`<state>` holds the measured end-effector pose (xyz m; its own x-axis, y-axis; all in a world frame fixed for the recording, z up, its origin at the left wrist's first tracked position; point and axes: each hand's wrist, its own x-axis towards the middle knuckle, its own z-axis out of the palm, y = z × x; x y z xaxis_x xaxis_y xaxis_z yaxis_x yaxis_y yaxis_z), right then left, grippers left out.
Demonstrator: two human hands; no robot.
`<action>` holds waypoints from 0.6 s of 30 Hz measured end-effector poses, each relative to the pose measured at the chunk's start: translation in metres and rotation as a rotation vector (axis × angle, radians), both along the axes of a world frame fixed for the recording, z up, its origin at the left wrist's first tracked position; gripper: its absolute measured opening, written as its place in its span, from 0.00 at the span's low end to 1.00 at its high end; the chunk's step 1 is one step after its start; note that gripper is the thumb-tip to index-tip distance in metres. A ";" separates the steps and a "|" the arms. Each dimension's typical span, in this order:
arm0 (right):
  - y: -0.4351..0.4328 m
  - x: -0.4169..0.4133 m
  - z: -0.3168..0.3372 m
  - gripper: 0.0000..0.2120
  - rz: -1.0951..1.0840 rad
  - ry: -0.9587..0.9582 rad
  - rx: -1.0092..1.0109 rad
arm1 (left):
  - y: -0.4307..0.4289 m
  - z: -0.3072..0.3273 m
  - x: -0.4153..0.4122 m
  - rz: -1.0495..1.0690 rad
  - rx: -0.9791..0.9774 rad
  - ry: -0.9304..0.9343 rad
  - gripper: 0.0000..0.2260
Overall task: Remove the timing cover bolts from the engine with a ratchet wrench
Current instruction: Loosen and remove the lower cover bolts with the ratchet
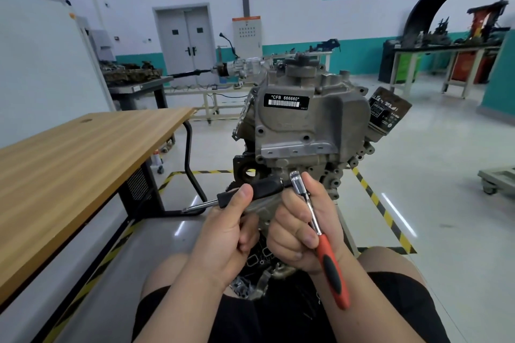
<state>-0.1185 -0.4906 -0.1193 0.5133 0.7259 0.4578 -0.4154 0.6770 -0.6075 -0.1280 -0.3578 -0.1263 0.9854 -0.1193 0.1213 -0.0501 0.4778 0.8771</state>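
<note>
The grey cast-metal engine stands upright on its mount directly ahead of the seated person. Its pale aluminium timing cover faces them, with a black barcode label on its upper part. A black cylindrical oil filter juts from the engine's right side.

Both hands work at the engine's lower front. The right hand has its fingers wrapped round the chrome shank of the ratchet wrench, whose red-and-black handle trails down toward the lap. Its chrome socket end sits just under the cover's lower edge. The left hand grips a black-handled tool with a thin chrome shaft, fingers curled round it and thumb on top. Its front end meets the ratchet head at the engine's lower left. The timing cover bolts are too small to pick out, and whether the socket is seated on one cannot be told.

The main risk is probably a slip. With the right hand choked up on the shank, leverage is poor, and a half-seated socket could ride off and round a bolt head, or drive the knuckles into the casting. The two tools also crowd one spot and may knock each other off line. A freed bolt could drop into the engine's lower recesses or onto the floor beneath it. The light wooden table to the engine's left looks like the safer place for loose bolts.
</note>
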 end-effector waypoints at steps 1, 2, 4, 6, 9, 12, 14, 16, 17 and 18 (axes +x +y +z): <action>0.001 -0.001 -0.001 0.23 0.014 0.014 0.015 | 0.000 0.001 -0.002 0.010 0.019 -0.014 0.22; 0.002 -0.001 -0.002 0.23 0.024 0.023 0.025 | 0.000 0.001 -0.003 0.014 0.037 -0.026 0.21; 0.002 -0.001 -0.003 0.23 0.027 0.016 0.018 | 0.002 0.004 -0.006 0.016 0.060 -0.035 0.21; 0.001 0.000 -0.004 0.23 0.024 0.008 -0.013 | 0.005 0.005 -0.007 0.015 0.074 -0.041 0.22; -0.001 0.002 -0.009 0.24 0.012 0.021 -0.084 | 0.010 0.006 -0.007 0.013 0.089 -0.034 0.24; -0.007 0.002 -0.017 0.24 -0.065 0.026 -0.247 | 0.015 0.000 -0.007 0.010 0.051 0.007 0.19; -0.013 0.000 -0.017 0.25 -0.147 0.007 -0.357 | 0.017 -0.005 -0.009 -0.021 0.007 0.044 0.17; -0.017 -0.003 -0.014 0.25 -0.221 0.001 -0.411 | 0.015 -0.009 -0.012 -0.072 -0.029 0.091 0.17; -0.019 -0.005 -0.012 0.26 -0.264 0.003 -0.421 | 0.012 -0.010 -0.014 -0.099 -0.040 0.118 0.16; -0.020 -0.007 -0.010 0.26 -0.308 0.005 -0.427 | 0.008 -0.011 -0.016 -0.121 -0.056 0.151 0.16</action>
<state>-0.1250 -0.5107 -0.1297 0.7338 0.6623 0.1512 -0.2395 0.4605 -0.8548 -0.1436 -0.3495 -0.1371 0.9717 -0.2356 -0.0169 0.1409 0.5209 0.8419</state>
